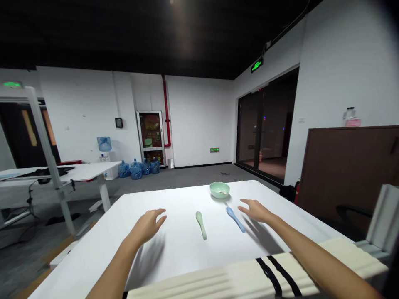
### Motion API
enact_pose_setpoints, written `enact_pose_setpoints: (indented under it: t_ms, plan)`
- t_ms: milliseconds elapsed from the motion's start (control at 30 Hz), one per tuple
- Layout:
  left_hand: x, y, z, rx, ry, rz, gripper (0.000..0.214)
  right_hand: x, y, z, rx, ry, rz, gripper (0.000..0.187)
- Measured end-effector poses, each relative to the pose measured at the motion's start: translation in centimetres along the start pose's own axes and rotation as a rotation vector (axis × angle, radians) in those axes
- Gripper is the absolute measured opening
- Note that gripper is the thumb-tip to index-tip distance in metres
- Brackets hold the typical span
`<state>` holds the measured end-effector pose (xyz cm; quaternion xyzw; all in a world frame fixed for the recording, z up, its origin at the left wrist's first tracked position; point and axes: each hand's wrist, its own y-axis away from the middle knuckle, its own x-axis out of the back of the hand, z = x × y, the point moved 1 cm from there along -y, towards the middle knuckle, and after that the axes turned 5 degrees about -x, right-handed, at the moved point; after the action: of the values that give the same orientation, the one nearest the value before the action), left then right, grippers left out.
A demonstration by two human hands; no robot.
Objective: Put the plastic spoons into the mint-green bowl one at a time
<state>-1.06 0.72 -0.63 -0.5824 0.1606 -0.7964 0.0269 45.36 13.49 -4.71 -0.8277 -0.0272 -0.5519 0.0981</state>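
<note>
On the white table point(183, 257) lie a green spoon point(201, 225) and, to its right, a blue spoon point(236, 220). Farther back stands a green bowl point(219, 190) with something small and pale inside that I cannot make out. My left hand point(149, 226) hovers over the table left of the green spoon, fingers apart and holding nothing. Just right of the blue spoon, my right hand point(254, 210) is raised above the surface, its fingers stretched toward the bowl side. Neither hand touches a spoon or the bowl.
A cream ribbed pad point(230, 274) with two black straps runs along the table's near edge. Another white table point(93, 169) stands at the left, beside a metal post point(46, 145). Several blue water jugs point(136, 170) sit by the back wall. A brown cabinet point(349, 174) is at the right.
</note>
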Motion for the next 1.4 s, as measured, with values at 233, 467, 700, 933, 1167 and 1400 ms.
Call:
enact_pose_setpoints:
  t_ms: [233,467,700,933,1167,1400]
  plan:
    - [0.2,0.1,0.4,0.007,-0.002,0.002,0.055,-0.2,-0.5,0.3,0.0,-0.014,0.0,0.07]
    - [0.7,0.2,1.2,0.029,0.009,-0.029,0.054,0.8,-3.8,-0.7,-0.019,0.028,0.025,0.067]
    - [1.0,0.4,1.4,0.035,0.018,-0.037,0.051,1.2,-9.7,-4.5,-0.078,0.123,0.093,0.05]
    - [0.5,0.2,0.8,0.046,0.022,-0.043,0.048,-0.7,-15.0,-6.0,-0.154,0.223,0.017,0.037]
    - [1.3,0.1,1.5,0.024,0.041,-0.032,0.048,-3.5,-18.4,-6.1,-0.183,0.252,-0.055,0.038]
    - [1.4,0.0,1.8,0.037,0.041,-0.04,0.048,-6.0,-20.1,-5.5,-0.216,0.259,-0.072,0.042]
